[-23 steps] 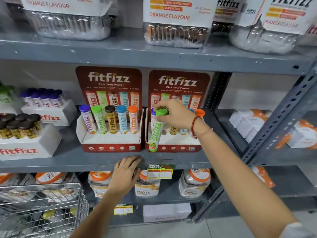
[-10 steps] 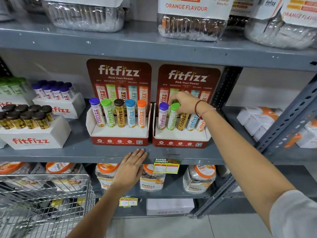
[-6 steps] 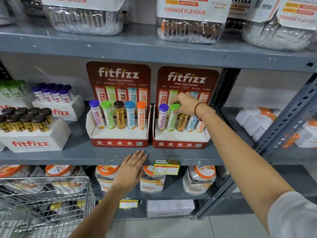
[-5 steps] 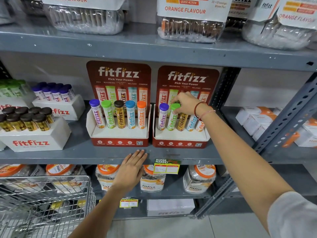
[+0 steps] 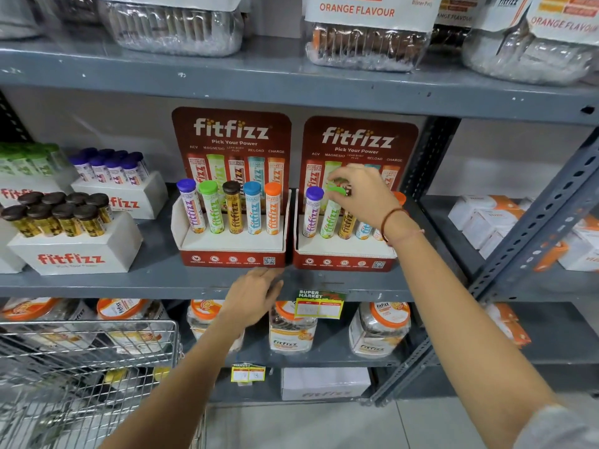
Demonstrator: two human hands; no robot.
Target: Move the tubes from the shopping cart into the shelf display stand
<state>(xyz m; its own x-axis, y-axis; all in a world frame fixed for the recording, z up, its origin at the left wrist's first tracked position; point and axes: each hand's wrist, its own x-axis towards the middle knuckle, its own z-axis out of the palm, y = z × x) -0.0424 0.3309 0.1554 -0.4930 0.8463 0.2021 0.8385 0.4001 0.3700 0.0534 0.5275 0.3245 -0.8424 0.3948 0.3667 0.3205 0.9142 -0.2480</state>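
Two red fitfizz display stands sit side by side on the middle shelf. The left stand (image 5: 233, 246) holds a full row of coloured tubes. In the right stand (image 5: 343, 254) a purple-capped tube (image 5: 311, 212) stands first, and beside it a green-capped tube (image 5: 329, 222) sits upright in its slot. My right hand (image 5: 363, 196) is over that tube, fingertips pinched on its green cap, and partly hides the tubes further right. My left hand (image 5: 252, 296) lies flat against the shelf's front edge below the stands, holding nothing.
The wire shopping cart (image 5: 81, 351) is at the lower left, with its contents hard to make out. White fitfizz boxes of brown-capped tubes (image 5: 58, 218) and purple-capped tubes (image 5: 110, 166) stand to the left. Jars fill the lower shelf. A slanted metal brace (image 5: 531, 234) crosses at the right.
My right hand brought the green-capped tube from in front of the right stand into its second slot and stays on its cap. My left hand has kept to the shelf edge.
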